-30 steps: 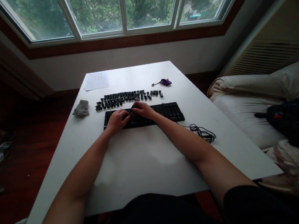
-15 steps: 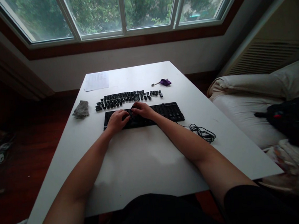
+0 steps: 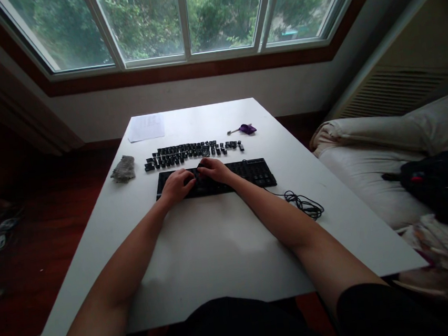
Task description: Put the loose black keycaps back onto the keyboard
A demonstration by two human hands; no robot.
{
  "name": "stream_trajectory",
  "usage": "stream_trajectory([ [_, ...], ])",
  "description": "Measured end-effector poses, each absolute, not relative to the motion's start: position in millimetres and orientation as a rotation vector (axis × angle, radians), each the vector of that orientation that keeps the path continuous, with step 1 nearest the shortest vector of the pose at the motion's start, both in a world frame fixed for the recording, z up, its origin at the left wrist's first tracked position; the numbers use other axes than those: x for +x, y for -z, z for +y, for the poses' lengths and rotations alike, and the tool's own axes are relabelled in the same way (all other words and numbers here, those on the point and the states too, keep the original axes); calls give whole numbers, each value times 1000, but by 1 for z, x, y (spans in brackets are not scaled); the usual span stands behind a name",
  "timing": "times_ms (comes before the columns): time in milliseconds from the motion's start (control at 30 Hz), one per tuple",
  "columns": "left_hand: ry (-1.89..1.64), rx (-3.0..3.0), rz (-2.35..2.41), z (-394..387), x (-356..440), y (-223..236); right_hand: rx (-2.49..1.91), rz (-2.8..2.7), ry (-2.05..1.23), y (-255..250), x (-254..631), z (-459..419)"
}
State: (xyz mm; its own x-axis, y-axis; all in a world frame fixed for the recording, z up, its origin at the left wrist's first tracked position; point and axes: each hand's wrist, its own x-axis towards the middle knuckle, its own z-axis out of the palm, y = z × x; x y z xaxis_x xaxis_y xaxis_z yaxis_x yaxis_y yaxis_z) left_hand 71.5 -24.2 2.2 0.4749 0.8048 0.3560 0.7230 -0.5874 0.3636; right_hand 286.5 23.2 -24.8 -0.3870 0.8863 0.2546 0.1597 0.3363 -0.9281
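A black keyboard (image 3: 254, 173) lies on the white table in front of me, partly covered by my hands. My left hand (image 3: 177, 185) rests on its left part, with the thumb held apart from the fingers and nothing visible in it. Close beside it, my right hand (image 3: 213, 170) is over the keyboard's upper middle. Its fingers pinch a small dark piece that looks like a keycap, mostly hidden by the fingertips. Just beyond the keyboard, loose black keycaps (image 3: 173, 158) stand in rows.
A crumpled grey cloth (image 3: 124, 169) lies left of the keycaps. Farther back are a sheet of paper (image 3: 146, 128) and a small brush with a purple handle (image 3: 248, 129). The coiled black cable (image 3: 304, 204) lies right of my right forearm. A sofa (image 3: 359, 176) stands to the right.
The whole view has shifted slightly, so the table sits a little lower in the picture. Both hands keep almost the same place on the keyboard.
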Motion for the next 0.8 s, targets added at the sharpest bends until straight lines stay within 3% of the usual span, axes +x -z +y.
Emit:
stream_trajectory([
  [800,-758,2540,1335,-24,72,-1,-908,-1751,-1173,23,286,22],
])
